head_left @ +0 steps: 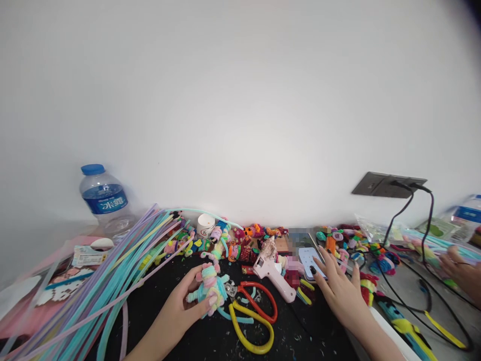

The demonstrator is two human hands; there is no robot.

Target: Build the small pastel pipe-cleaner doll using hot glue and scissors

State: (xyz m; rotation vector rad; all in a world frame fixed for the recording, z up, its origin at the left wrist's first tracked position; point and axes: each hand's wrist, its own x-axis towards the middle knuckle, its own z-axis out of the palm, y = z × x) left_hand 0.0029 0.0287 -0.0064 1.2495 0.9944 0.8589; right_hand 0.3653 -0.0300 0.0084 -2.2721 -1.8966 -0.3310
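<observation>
My left hand [179,307] is closed around a small pastel pipe-cleaner doll [211,285] in aqua, yellow and pink. My right hand [340,293] is spread over a phone [307,260] with a lit screen. One dark-nailed finger reaches over the screen; whether it touches, I cannot tell. Beside the doll lie cutters [273,296] with one red and one yellow handle, their blades close to the doll. Between the cutters and the phone rests a pink hot glue gun [277,282]. Short aqua pipe-cleaner pieces [244,319] lie around the cutters.
Long pastel pipe cleaners [124,281] fan across the left side, near a water bottle [105,200]. A paper cup [205,225] and several colourful dolls line the wall. Black cables [391,220] hang from a wall socket [379,184]. Another person's hand [460,268] is at the far right.
</observation>
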